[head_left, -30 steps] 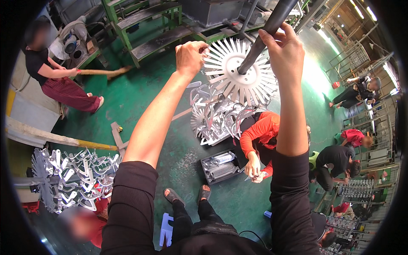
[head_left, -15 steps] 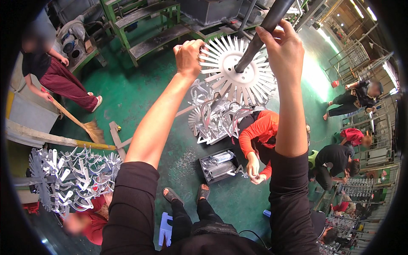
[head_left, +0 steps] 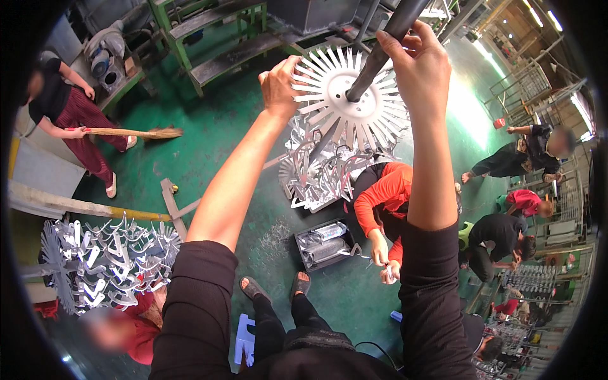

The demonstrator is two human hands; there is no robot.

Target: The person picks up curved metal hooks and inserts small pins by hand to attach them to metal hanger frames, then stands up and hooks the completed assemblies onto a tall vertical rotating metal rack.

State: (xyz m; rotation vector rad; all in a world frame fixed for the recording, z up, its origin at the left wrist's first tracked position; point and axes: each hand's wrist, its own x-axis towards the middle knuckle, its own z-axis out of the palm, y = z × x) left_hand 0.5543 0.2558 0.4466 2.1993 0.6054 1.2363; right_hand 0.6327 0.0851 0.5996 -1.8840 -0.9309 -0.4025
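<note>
In front of me, a round white metal disc (head_left: 332, 87) with slotted, finger-like teeth sits around a dark pole (head_left: 381, 62) that slants up to the right. Its rim on the left is gripped by my left hand (head_left: 278, 88), whose fingers curl over the teeth and are partly hidden. My right hand (head_left: 425, 69) is closed on the pole above the disc, thumb on the near side and fingers behind. Below the disc hangs a dense cluster of silvery curved metal parts (head_left: 326, 174), partly covered by it.
A person in orange (head_left: 383, 196) bends beside the cluster, near a dark crate (head_left: 322, 265) of wrapped rolls. Another rack of metal parts (head_left: 107, 259) stands at left, with a person in red below it. At far left someone holds a broom (head_left: 136, 132). Green steps (head_left: 218, 47) stand behind.
Both my hands stay on the disc and pole, which have shifted slightly left. At left, the broom has swung up to nearly level. The hands of the person in orange moved slightly.
</note>
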